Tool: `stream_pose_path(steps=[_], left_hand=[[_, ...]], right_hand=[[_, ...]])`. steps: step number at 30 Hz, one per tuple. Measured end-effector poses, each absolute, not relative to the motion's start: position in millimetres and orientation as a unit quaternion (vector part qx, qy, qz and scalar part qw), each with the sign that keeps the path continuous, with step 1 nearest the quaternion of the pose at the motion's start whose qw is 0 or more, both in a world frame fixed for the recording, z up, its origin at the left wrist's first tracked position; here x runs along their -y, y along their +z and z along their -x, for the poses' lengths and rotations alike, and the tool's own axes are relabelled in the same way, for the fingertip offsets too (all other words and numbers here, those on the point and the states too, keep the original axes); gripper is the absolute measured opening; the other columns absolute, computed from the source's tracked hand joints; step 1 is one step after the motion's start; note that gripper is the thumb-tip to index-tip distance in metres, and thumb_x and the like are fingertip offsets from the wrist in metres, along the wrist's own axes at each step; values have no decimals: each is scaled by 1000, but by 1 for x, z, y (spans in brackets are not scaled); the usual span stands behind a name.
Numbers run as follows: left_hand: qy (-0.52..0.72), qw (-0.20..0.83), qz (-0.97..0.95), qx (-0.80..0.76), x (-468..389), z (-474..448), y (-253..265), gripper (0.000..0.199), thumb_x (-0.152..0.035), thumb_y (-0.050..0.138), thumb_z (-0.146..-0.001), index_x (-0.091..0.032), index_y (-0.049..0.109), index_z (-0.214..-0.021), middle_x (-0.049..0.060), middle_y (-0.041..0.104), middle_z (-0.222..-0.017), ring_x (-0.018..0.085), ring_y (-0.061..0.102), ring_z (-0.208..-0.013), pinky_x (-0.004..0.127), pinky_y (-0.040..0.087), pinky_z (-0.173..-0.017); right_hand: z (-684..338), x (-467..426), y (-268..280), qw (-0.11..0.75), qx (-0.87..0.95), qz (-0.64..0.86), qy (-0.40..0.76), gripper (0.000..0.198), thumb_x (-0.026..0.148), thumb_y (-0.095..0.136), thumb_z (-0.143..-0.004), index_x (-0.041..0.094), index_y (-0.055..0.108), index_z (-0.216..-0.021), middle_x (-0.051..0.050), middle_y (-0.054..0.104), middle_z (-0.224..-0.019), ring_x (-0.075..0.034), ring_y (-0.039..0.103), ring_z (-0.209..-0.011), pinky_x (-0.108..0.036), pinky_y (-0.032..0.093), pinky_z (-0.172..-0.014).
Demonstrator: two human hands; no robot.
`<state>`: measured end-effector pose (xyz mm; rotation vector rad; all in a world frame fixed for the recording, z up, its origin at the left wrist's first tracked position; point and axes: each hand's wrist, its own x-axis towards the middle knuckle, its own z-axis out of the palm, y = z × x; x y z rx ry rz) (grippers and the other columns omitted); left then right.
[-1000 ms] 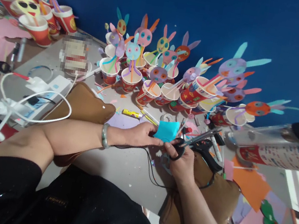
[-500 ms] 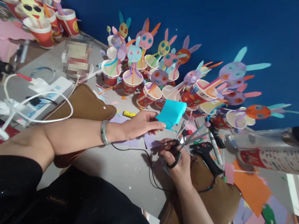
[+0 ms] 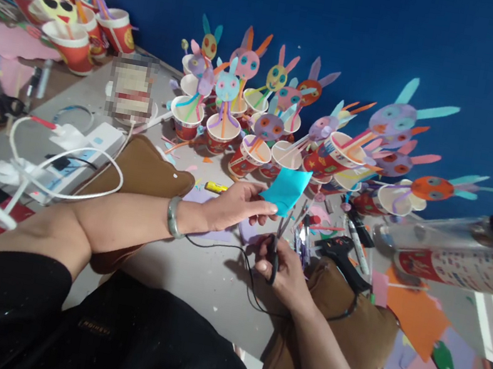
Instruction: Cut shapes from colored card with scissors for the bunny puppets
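Observation:
A bright blue piece of paper (image 3: 287,190) is pinched by its left side between the thumb and fingers of my left hand (image 3: 243,205), which wears a bangle. A curved line shows on the paper's lower part. My right hand (image 3: 285,269) is closed around the black handles of a pair of scissors (image 3: 277,250). The blades point up and reach the lower edge of the blue paper; whether they have cut into it I cannot tell. Below the left hand, sheets of purple paper (image 3: 196,211) lie on the grey table (image 3: 196,277).
Paper cups (image 3: 221,135) with rabbit-faced paper figures stand along the blue wall. At left are a power strip (image 3: 81,162) and white cables. A glue gun (image 3: 339,255), a brown cushion (image 3: 345,329), a clear bottle (image 3: 448,230) and orange paper (image 3: 417,313) lie to the right.
My right hand has turned the scissors upright and brought the blades to the blue paper's lower edge. The paper has tilted slightly in my left hand. The view has shifted a little.

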<state>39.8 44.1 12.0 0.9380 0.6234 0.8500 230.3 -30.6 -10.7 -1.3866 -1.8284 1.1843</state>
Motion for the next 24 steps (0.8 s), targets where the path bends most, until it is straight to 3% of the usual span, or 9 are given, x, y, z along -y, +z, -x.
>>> stream_pose_path(steps=[8, 14, 24], left_hand=[[436, 726, -429, -315, -49, -37, 13, 23, -31, 69, -79, -12, 60, -86, 3, 66, -73, 8, 58, -61, 22, 43, -55], [380, 727, -477, -316, -45, -37, 14, 16, -27, 66, -80, -13, 58, -81, -2, 59, -60, 6, 53, -55, 20, 41, -54], [337, 742, -491, -307, -34, -40, 10, 14, -25, 63, -79, -14, 55, -77, -3, 55, -60, 5, 48, -53, 21, 36, -53]], right_hand=[[-232, 31, -8, 259, 671, 502, 481, 64, 84, 58, -72, 20, 51, -70, -1, 51, -73, -16, 45, -68, -31, 36, -62], [-229, 32, -4, 267, 656, 488, 510, 62, 81, 60, -73, 20, 51, -70, 0, 50, -70, -15, 45, -67, -30, 36, -61], [-230, 32, -4, 283, 649, 487, 511, 63, 82, 59, -73, 20, 51, -69, -1, 52, -69, -15, 45, -64, -29, 37, -56]])
